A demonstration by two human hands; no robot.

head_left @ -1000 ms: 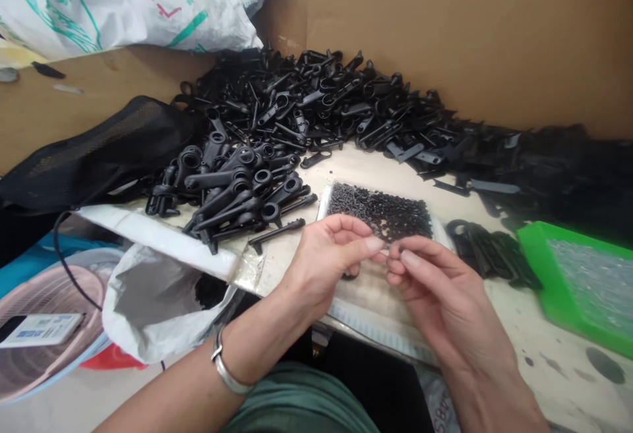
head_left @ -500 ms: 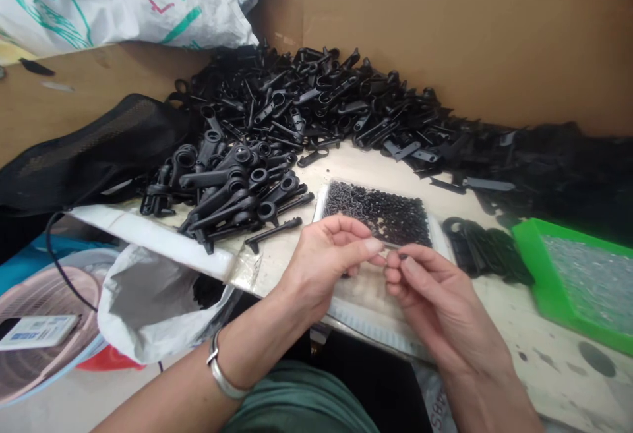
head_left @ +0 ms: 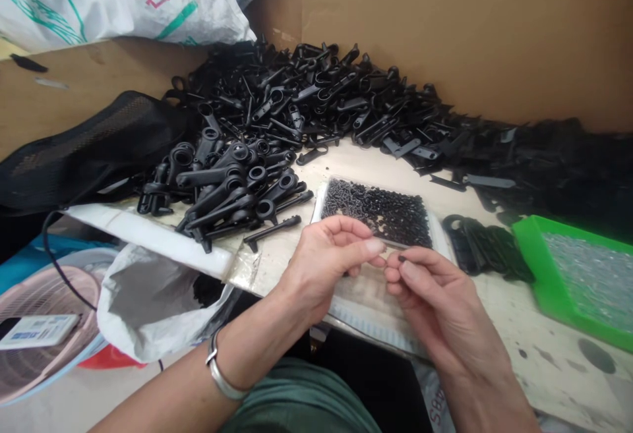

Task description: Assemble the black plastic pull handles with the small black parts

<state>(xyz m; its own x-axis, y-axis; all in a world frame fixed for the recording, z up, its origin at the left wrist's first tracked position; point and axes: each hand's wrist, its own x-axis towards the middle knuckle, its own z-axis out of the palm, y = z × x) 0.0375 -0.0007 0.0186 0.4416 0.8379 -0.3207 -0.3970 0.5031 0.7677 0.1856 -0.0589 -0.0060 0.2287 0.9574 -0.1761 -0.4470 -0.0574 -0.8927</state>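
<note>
My right hand (head_left: 435, 288) pinches a tiny dark piece (head_left: 402, 259) between thumb and forefinger; its exact kind is too small to make out. Close beside it on the left, my left hand (head_left: 331, 255) has thumb and forefinger pressed together, and whatever they hold is too small to see. The fingertips of both hands nearly meet. Just behind them lies a shallow clear tray (head_left: 320, 205) full of small black parts (head_left: 376, 209). On the wrist of my left arm is a metal bracelet (head_left: 221, 370).
Black plastic arms with ring ends (head_left: 232, 182) are heaped at left, with a larger pile (head_left: 316, 90) behind. At right sit flat black pieces (head_left: 487, 248) and a green bin (head_left: 548, 294) of clear parts. A white sack (head_left: 128, 321) and pink basket (head_left: 54, 367) stand below the table's left edge.
Both hands stay nearly in place, fingertips close together. The small dark piece in my right hand shows slightly more clearly. The view has shifted a little.
</note>
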